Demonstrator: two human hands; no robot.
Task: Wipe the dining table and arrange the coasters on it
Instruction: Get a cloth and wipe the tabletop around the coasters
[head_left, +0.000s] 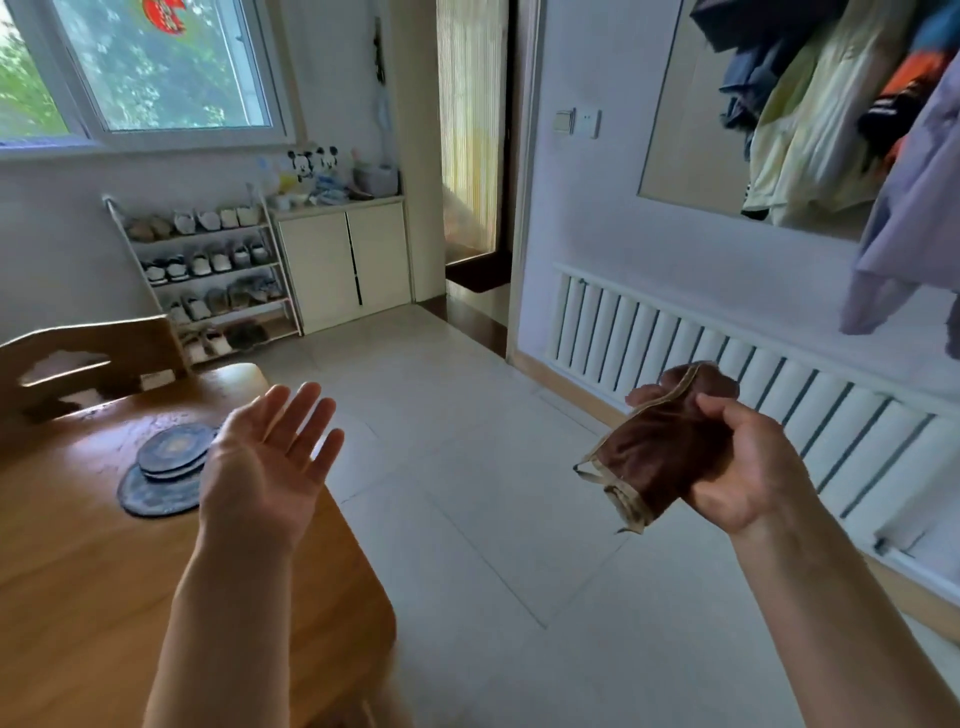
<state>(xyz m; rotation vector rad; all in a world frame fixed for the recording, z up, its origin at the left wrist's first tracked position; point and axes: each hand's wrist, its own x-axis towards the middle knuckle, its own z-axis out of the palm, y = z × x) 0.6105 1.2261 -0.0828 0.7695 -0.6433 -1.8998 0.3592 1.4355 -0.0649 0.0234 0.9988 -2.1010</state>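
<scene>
Brown cloth (660, 447) gripped by right hand (748, 467) — left hand (270, 457) spread beside stacked coasters (166, 467).

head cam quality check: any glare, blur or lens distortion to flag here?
Head view: daylight from the window throws a bright glare patch on the table near the coasters; wide-angle bending shows in the curved radiator and window frame; the whole frame is soft, edges most; left hand and right hand gripping the cloth read clearly.
</scene>
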